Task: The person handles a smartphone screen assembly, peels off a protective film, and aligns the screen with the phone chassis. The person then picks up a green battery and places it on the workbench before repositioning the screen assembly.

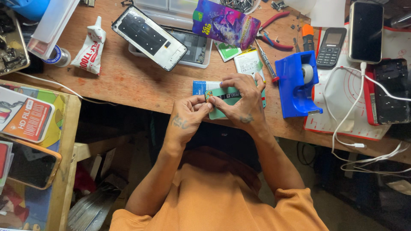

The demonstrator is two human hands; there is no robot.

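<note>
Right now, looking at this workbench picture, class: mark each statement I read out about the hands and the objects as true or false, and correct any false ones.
1. Both hands hold a flat pale green rectangular part at the wooden bench's edge. True.
2. The left hand and right hand are far apart. False: their fingertips meet on the part.
3. The blue plastic tape dispenser stands right of the hands. True.
4. The white glue tube lies beside the dispenser. False: it lies far left.
5. A white cable plugs into the upright dark-screened phone. True.
</note>
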